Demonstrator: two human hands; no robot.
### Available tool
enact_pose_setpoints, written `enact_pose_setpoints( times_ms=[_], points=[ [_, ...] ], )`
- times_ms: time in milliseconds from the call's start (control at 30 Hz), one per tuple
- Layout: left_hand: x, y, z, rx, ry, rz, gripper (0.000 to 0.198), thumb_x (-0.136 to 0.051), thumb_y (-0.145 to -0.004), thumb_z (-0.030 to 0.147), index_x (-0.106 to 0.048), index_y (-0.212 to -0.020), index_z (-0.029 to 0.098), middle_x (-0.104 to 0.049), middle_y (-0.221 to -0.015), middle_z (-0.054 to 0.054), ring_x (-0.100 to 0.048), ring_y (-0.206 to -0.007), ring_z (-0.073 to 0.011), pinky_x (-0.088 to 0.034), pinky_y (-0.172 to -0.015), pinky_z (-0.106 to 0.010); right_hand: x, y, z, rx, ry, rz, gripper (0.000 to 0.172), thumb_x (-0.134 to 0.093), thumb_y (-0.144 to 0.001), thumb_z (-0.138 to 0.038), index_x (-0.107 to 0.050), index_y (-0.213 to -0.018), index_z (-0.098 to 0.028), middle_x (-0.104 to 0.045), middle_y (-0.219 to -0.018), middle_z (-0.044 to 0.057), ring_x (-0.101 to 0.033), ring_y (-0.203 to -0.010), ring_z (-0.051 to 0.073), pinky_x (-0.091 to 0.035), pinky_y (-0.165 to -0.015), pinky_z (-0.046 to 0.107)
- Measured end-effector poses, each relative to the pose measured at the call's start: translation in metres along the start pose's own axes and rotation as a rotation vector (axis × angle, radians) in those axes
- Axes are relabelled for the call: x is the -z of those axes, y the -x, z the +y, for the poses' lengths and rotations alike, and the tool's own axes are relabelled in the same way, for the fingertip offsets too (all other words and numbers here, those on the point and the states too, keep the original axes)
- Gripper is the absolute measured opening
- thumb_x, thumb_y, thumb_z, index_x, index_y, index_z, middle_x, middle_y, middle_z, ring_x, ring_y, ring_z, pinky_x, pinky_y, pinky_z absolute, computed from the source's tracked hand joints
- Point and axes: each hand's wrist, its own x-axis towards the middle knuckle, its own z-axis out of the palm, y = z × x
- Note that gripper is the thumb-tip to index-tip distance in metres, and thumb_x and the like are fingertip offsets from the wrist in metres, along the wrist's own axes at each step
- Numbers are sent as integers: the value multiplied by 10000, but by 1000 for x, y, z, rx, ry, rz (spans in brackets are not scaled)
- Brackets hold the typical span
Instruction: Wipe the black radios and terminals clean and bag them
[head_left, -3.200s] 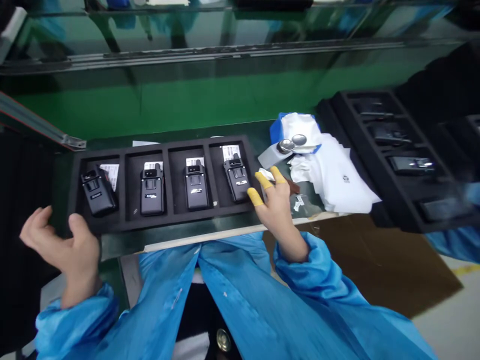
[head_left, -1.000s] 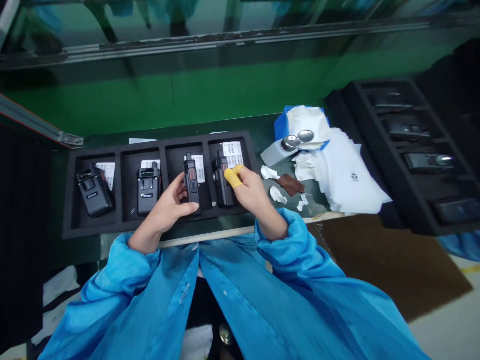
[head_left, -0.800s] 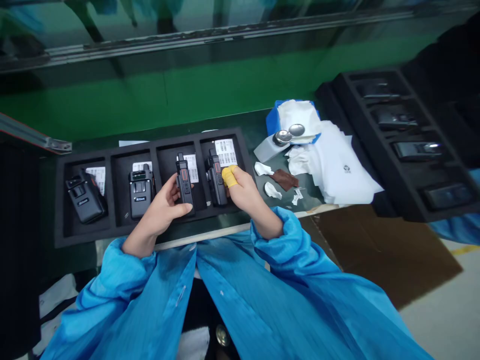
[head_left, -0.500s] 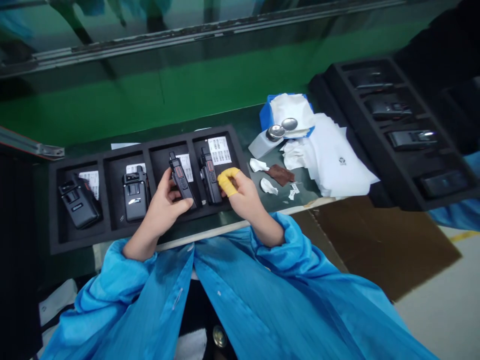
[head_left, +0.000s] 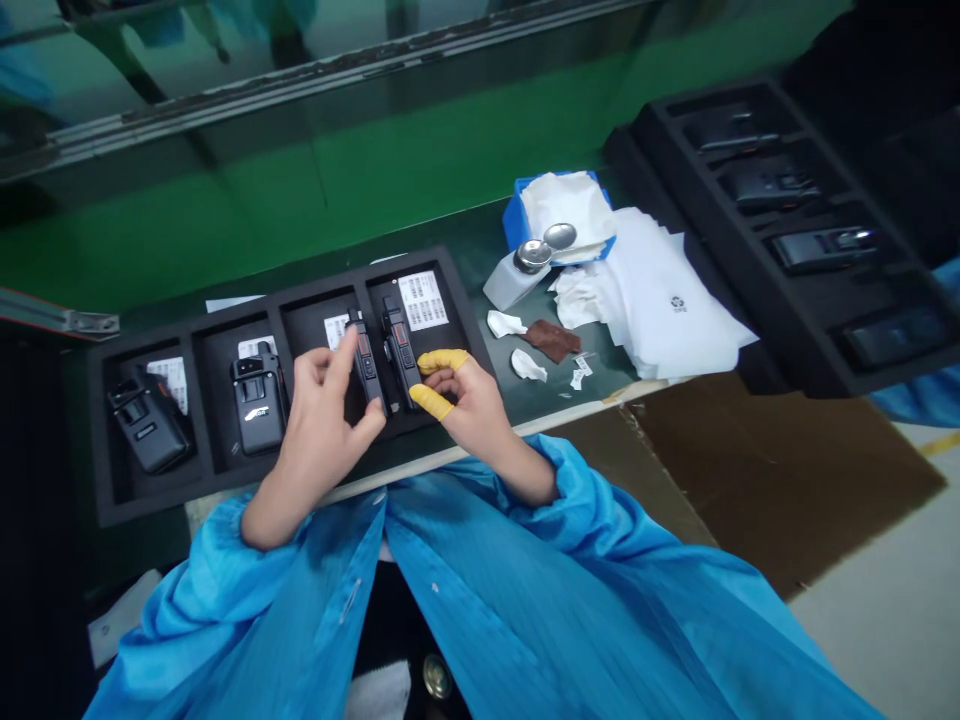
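A black foam tray [head_left: 196, 400] with compartments holds several black radios. My left hand [head_left: 319, 410] is at the third radio [head_left: 367, 368], its fingers apart beside the radio's left side and lower end. The rightmost radio [head_left: 400, 350] stands on its side near a white label sheet [head_left: 423, 300]. My right hand [head_left: 465, 400], with yellow covers on thumb and finger, is open just right of that radio. Two more radios, one in the second compartment [head_left: 257, 400] and one in the leftmost [head_left: 152, 420], lie with their clips up.
Right of the tray are a white bottle [head_left: 511, 284] with a metal top, a blue box [head_left: 517, 217] of white wipes, a brown cloth [head_left: 553, 341], crumpled wipes and white bags [head_left: 667, 300]. Another black tray [head_left: 810, 330] with radios lies at the far right.
My left hand has loosened from the third radio, which now sits lower in its compartment. My right hand's thumb and finger have spread apart. The whole view has shifted slightly.
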Motion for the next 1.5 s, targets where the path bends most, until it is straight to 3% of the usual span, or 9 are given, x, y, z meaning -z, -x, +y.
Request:
enact_pose_setpoints(
  times_ms=[133, 367, 467, 600, 733, 900, 1067, 1333, 1500],
  points=[
    [-8, 4, 0, -365, -176, -24, 474, -415, -865, 106, -608, -1249, 303, -517, -936, -57, -493, -781, -161, -480, -751, -321, 0, 2, 2, 75, 107, -5, 249, -598, -799, -300, -583, -1024, -195, -621, -1002, 49, -613, -737, 92, -569, -669, 250],
    [-9, 6, 8, -499, -375, -77, 460, -413, -840, 105, -658, -1196, 262, -590, -901, -100, -496, -725, -211, -451, -684, -368, 10, 16, -7, 282, 378, -58, 355, -365, -897, -151, -567, -1187, -186, -677, -1096, 62, -619, -1061, 133, -561, -900, 310],
    [-9, 9, 11, -492, -378, -74, 458, -461, -809, 129, -641, -1221, 212, -585, -953, -124, -507, -775, -243, -457, -706, -397, 34, 17, -10, 330, 410, -2, 299, -424, -924, -213, -611, -1156, -201, -707, -1061, 39, -645, -995, 123, -564, -869, 286],
    [-11, 13, 12, -488, -371, -47, 447, -479, -804, 124, -646, -1211, 205, -578, -957, -123, -514, -801, -246, -452, -708, -385, 88, 12, 13, 193, 738, 293, 226, -542, -864, -247, -714, -1010, -228, -702, -1041, 57, -634, -974, 190, -530, -889, 385],
    [-14, 16, 10, -490, -351, -50, 461, -460, -817, 92, -628, -1230, 209, -586, -961, -112, -509, -800, -227, -445, -706, -366, 120, 5, 44, 25, 943, 198, 169, -598, -747, -196, -760, -792, -189, -659, -736, 80, -596, -718, 214, -514, -675, 389],
    [-17, 19, 8, -463, -368, -49, 495, -452, -821, 79, -601, -1260, 250, -580, -981, -95, -472, -775, -210, -427, -683, -349, 94, -6, 9, 307, 846, 221, 272, -541, -857, -252, -723, -1056, -227, -657, -900, 64, -600, -844, 181, -500, -738, 334],
    [-19, 21, 8, -454, -359, -27, 493, -448, -824, 74, -599, -1260, 250, -563, -969, -95, -446, -760, -209, -399, -659, -347, 44, -34, -20, 647, 838, -165, 430, -421, -856, -85, -704, -1081, -317, -635, -897, 18, -557, -850, 138, -426, -742, 301],
    [-23, 22, 6, -474, -408, 15, 445, -451, -851, 79, -608, -1232, 248, -558, -951, -87, -424, -735, -196, -353, -620, -328, 41, -31, -9, 681, 761, -382, 479, -455, -801, -34, -691, -1074, -349, -599, -895, -7, -523, -829, 123, -298, -840, 365],
    [-22, 22, 7, -470, -394, 26, 456, -443, -855, 72, -602, -1242, 255, -556, -948, -85, -416, -734, -196, -343, -622, -327, 42, -38, -16, 602, 736, -290, 451, -460, -863, -73, -664, -1130, -373, -599, -903, -20, -534, -874, 116, -269, -838, 354]
  ],
)
